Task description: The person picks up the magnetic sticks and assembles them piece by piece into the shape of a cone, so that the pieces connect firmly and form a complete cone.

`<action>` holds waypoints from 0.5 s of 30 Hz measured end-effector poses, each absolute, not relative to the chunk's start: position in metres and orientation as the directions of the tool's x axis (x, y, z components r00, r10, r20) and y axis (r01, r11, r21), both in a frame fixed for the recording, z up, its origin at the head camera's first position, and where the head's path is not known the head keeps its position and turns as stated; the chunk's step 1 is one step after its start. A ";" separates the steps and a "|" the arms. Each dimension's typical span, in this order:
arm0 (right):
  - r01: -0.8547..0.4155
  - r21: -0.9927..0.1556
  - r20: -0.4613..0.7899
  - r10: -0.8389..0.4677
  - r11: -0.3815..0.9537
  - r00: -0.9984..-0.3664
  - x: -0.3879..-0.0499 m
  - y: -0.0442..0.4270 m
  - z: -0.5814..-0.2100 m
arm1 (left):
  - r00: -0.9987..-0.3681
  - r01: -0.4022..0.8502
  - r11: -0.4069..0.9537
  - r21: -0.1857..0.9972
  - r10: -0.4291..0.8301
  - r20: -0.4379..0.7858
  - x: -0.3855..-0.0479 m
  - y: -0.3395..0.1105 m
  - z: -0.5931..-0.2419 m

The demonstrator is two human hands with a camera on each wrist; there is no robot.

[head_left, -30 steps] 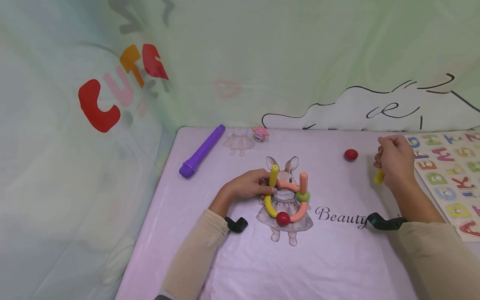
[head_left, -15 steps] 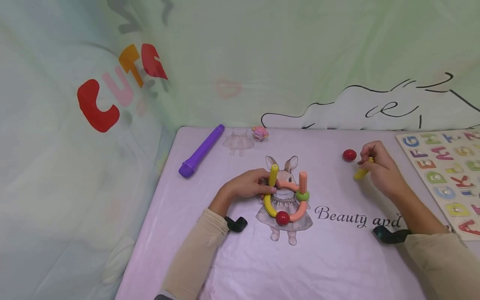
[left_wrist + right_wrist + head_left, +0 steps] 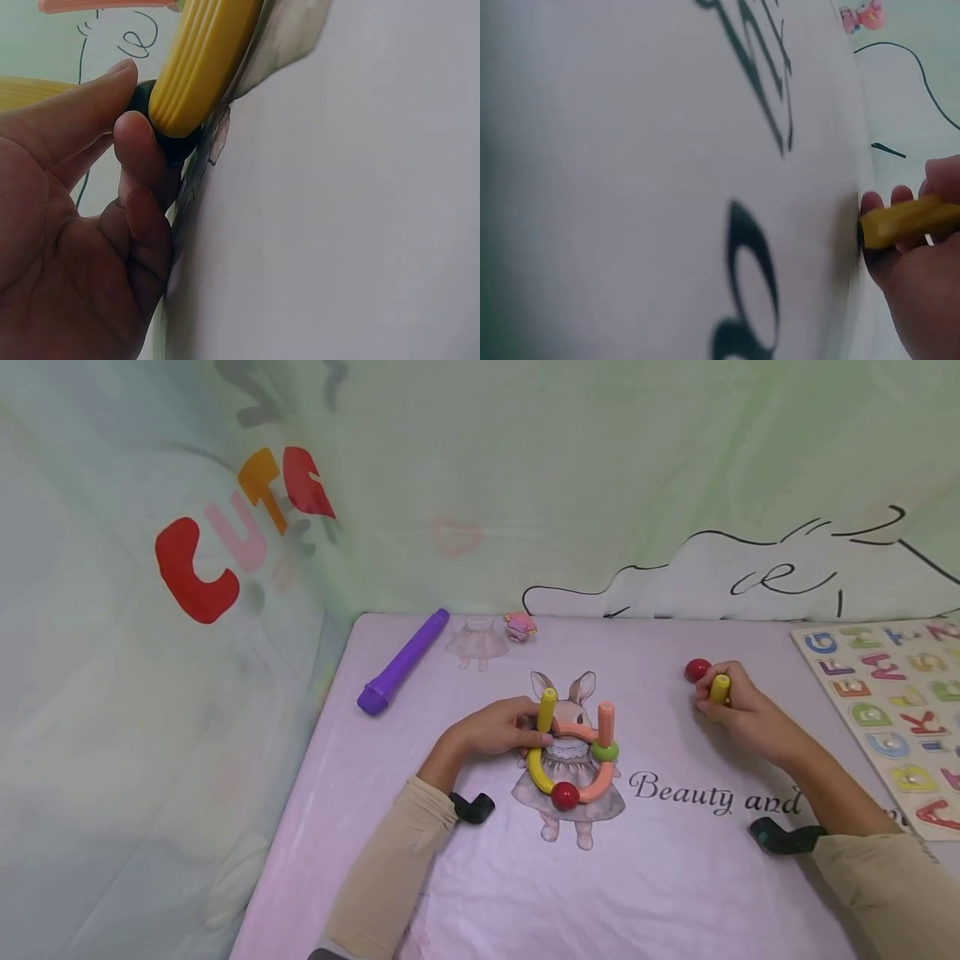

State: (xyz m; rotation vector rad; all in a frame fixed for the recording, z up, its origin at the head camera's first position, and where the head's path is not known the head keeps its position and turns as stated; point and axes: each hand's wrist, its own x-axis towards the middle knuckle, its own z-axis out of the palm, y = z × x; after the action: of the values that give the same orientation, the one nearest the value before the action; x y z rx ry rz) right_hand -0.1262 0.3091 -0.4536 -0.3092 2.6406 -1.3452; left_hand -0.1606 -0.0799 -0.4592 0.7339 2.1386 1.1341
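Observation:
On the table lies a ring of curved toy rods, with a yellow rod (image 3: 537,772) on the left and salmon rods (image 3: 597,787) on the right and back. A red ball (image 3: 566,795) joins it in front and a green ball (image 3: 604,750) at the right. A yellow stick (image 3: 546,714) and a salmon stick (image 3: 606,722) stand up from it. My left hand (image 3: 495,727) pinches a dark connector ball (image 3: 178,150) at the ring's left side. My right hand (image 3: 742,710) grips a separate yellow rod (image 3: 720,688), one end facing up, beside a loose red ball (image 3: 697,669).
A purple toy microphone (image 3: 405,662) lies at the back left. Near the back edge sits a small pink toy (image 3: 520,627). An alphabet puzzle board (image 3: 885,735) lies at the right. Printed cloth (image 3: 637,485) hangs behind the table (image 3: 637,877).
My right hand has moved left from beside the puzzle board to the loose red ball, turning the yellow rod more upright. The left hand and the ring have stayed in place.

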 end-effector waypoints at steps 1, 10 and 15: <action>-0.108 -0.806 -0.056 -0.256 0.582 -0.965 -0.126 0.309 -0.453 | -0.666 0.188 0.483 0.855 0.703 -0.250 -0.161 -0.080 -0.459; -0.112 -0.765 -0.090 -0.278 0.634 -0.956 -0.125 0.295 -0.438 | -0.669 0.192 0.485 0.853 0.700 -0.248 -0.161 -0.080 -0.461; -0.104 -0.754 -0.109 -0.280 0.649 -0.954 -0.119 0.280 -0.423 | -0.666 0.189 0.483 0.855 0.703 -0.250 -0.161 -0.080 -0.462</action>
State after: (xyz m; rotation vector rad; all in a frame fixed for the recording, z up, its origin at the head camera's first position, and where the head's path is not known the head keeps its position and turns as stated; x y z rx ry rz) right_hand -0.1189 0.2802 -0.4232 -0.3137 2.6520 -1.1919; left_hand -0.1613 -0.0799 -0.4618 0.7340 2.1403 1.1322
